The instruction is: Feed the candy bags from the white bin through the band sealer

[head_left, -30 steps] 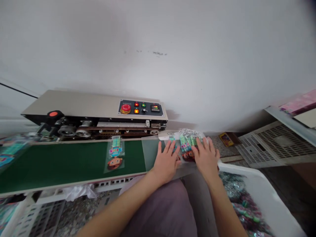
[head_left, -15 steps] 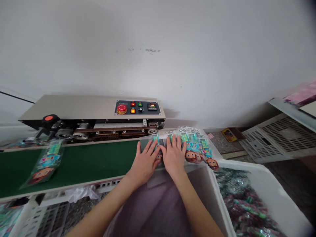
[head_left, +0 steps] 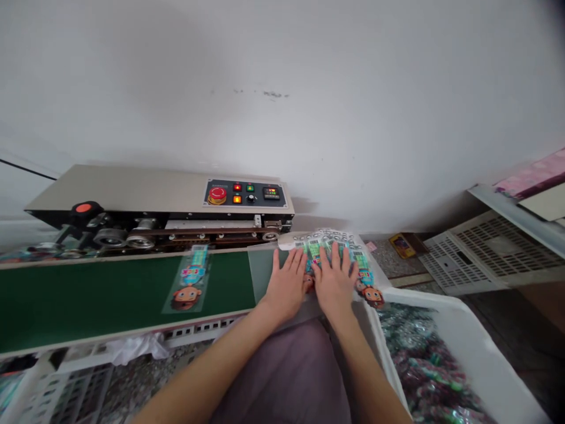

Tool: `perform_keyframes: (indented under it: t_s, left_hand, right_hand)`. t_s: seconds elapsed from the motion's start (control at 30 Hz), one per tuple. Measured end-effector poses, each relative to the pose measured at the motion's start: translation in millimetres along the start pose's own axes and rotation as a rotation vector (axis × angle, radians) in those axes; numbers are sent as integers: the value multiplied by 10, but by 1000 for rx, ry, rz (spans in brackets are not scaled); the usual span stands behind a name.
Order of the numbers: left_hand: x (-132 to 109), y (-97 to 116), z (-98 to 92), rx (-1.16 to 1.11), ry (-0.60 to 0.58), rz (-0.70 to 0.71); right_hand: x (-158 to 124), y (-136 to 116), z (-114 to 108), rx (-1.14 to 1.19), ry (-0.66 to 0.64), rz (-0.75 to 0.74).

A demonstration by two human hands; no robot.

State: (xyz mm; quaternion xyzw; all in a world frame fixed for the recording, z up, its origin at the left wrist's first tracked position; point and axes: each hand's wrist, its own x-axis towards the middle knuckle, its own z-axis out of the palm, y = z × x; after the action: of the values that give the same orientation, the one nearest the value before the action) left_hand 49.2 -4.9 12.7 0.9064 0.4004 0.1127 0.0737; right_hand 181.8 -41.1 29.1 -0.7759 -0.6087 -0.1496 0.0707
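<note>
Two hands flat, fingers spread | your left hand (head_left: 288, 284) and right hand (head_left: 335, 281) press the fanned packets (head_left: 359, 268) at frame centre | one packet (head_left: 189, 286) lies left on the green belt (head_left: 88, 297)

Half a second ago the packet left of the left hand (head_left: 286, 285) lay far off at the belt's end; now 1 packet (head_left: 188, 287) lies nearer it. Both hands have slid rightward, the right hand (head_left: 334, 281) covering more of the fanned packets (head_left: 362, 272).
</note>
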Motion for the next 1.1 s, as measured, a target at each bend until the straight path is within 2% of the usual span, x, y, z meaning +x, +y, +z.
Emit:
perform_keyframes:
  t_s: [0.13,0.3,0.47,0.57,0.63,0.7,0.9,1.1]
  left_hand:
    - [-166,-169,20,42,19,-25]
    - [-410,-393,-137,70,-2,-94]
    - [-445,-402,-298,84,5,-186]
    - [-332,-309,-289,50,1,-78]
    - [-254,-261,-228,18,-5,4]
    - [-209,-243,-143,3,-5,28]
    - [-276,-230,19,21,67,-59]
    - [-349,-190,-58,29,49,-180]
  right_hand:
    - [-50,-277,49,42,10,13]
    - [-59,-537,24,142,-38,-33]
    - [-46,-412,-141,182,-6,-63]
    - [26,-273,-181,186,-13,-112]
    - [82,-214,-163,167,-51,-136]
    - [112,-178,-127,144,-91,-156]
    - [34,-135,-47,133,-120,-212]
    - [23,-365,-6,165,-136,-176]
